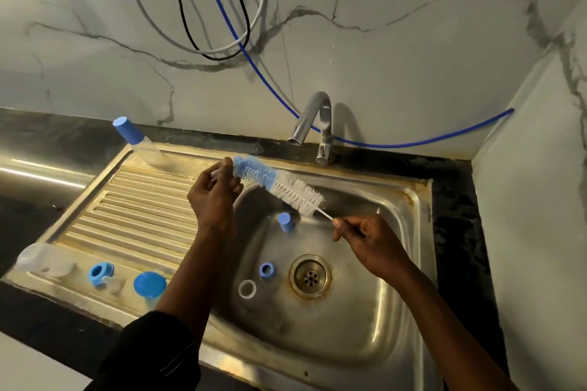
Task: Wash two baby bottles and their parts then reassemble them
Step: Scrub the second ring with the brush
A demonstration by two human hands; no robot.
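Observation:
Above the steel sink [409, 251], my left hand [216, 197] grips a small clear part [215, 173]; what it is cannot be told. My right hand [368, 241] pinches the thin white handle of a bottle brush [279, 184] with blue and white bristles. The brush's blue tip lies against the part and my left fingers. In the basin lie a blue cap [284, 222], a blue ring [266, 270] and a clear ring [247, 289]. On the drainboard [136, 209] a capped bottle [138, 144] stands at the back. Along its front lie a clear bottle [38, 259], a blue collar [101, 274] and a blue cap [149, 284].
A chrome tap [313, 117] rises behind the basin, with no water running. The drain [309, 276] sits at the basin's centre. Black, grey and blue cables [241, 41] hang on the marble wall. Dark counter surrounds the sink, and a wall closes the right side.

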